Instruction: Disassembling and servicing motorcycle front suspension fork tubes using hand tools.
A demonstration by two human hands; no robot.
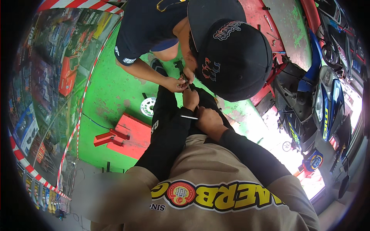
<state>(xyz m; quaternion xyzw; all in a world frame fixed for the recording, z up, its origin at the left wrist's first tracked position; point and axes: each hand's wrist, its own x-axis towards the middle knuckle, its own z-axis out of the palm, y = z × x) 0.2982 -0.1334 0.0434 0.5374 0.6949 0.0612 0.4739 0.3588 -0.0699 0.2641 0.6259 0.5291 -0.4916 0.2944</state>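
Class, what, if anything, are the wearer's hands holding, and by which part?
The left hand seems closed around the near end of a dark metal part. A silver rod shows beside the right hand; whether it's gripped cannot be told.

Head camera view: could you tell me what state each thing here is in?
Left hand: curled around the lower end of the metal part
Right hand: curled; what it holds, if anything, is hidden
Co-worker's hand: on the metal part
Floor: green paint, chipped
Round disc: lying flat
Wrench: lying down
Black cap: worn
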